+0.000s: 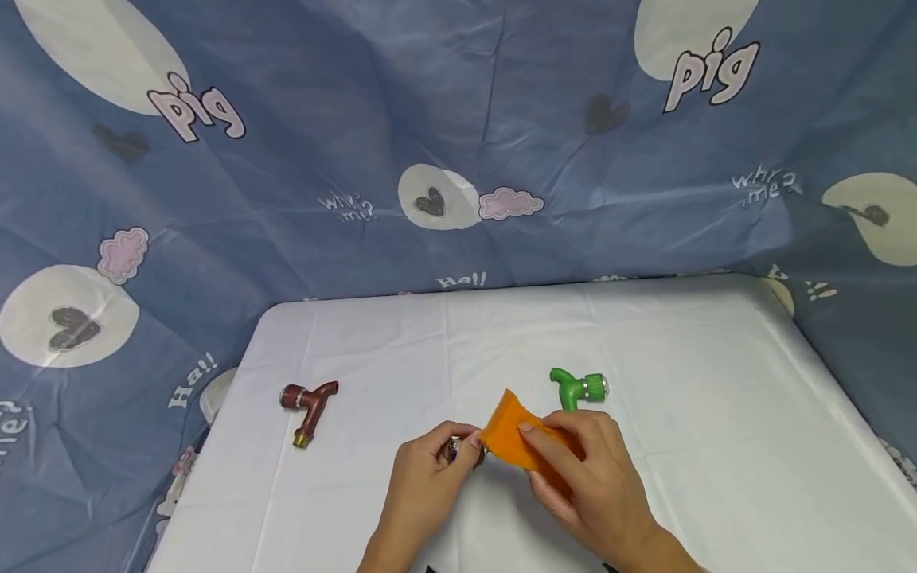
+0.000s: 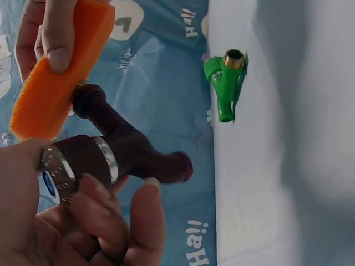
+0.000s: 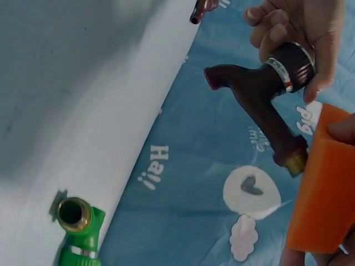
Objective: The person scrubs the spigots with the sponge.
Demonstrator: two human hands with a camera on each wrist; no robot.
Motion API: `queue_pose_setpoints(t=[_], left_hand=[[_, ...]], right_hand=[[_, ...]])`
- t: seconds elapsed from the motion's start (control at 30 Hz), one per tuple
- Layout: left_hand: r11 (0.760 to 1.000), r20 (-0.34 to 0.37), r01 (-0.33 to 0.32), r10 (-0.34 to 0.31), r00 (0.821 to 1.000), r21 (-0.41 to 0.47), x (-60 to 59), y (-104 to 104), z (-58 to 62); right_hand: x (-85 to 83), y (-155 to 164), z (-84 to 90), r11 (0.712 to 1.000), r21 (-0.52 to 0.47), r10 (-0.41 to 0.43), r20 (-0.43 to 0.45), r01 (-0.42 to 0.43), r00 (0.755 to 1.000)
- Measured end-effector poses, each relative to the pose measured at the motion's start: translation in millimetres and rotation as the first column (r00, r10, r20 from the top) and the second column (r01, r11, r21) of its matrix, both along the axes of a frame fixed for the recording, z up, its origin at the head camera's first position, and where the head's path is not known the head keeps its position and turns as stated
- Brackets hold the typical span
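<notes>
While the head view looks down on the white table, the left hand grips a dark faucet, mostly hidden by its fingers, near the front edge. The right hand pinches an orange sponge that touches this faucet. A green faucet lies just behind the right hand, and a brown faucet lies well apart, close to the left edge. Much free white surface is at the back and at the right side, bordered by a blue printed cloth.

From the left wrist view, the fingers of the left hand curl around the chrome-ringed head of the dark faucet, the sponge lies against its threaded end, and the green faucet sits near the table's edge.

From the right wrist view, the dark faucet is held above the cloth, its brass end beside the sponge; the green faucet is on the table.
</notes>
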State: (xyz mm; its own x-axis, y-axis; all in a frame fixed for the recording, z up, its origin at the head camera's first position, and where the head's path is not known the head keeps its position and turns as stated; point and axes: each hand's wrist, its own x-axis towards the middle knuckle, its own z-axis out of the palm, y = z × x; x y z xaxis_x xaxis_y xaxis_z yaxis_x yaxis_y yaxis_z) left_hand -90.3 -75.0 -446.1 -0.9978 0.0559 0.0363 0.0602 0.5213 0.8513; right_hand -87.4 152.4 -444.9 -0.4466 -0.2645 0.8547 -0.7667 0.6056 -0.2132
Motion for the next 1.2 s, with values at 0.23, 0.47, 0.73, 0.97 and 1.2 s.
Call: queue_pose_setpoints(t=[0.23, 0.47, 0.73, 0.97, 1.2], left_hand=[[0.989, -0.232, -0.071, 0.04, 0.972, -0.127, -2.0, -1.4, -2.0], [0.993, -0.285, -0.067, 0.036, 0.958, -0.099, -4.3, -5.8, -4.2], [0.999, -0.293, -0.005, -0.007, 0.956, -0.038, -5.9, -8.3, -4.3], [0.986, -0.216, 0.053, -0.017, 0.976, 0.161, -7.3, -9.6, -4.1], [0.909, -0.054, -0.003, 0.028, 0.998, 0.417, -9.0, -12.4, -2.8]], right_hand=[[1.1, 9.7, -6.2, 0.999, 0.025, -0.047, 0.111, 0.045, 0.993], [1.3, 22.3, -10.0, 0.998, 0.005, -0.056, 0.19, 0.056, 0.98], [1.2, 20.9, -9.4, 0.999, -0.018, 0.054, 0.224, -0.051, 0.973], [5.1, 3.5, -22.5, 0.994, 0.005, 0.106, 0.241, -0.11, 0.965], [7.2, -6.3, -25.4, 0.992, 0.007, 0.125, 0.203, -0.129, 0.971]])
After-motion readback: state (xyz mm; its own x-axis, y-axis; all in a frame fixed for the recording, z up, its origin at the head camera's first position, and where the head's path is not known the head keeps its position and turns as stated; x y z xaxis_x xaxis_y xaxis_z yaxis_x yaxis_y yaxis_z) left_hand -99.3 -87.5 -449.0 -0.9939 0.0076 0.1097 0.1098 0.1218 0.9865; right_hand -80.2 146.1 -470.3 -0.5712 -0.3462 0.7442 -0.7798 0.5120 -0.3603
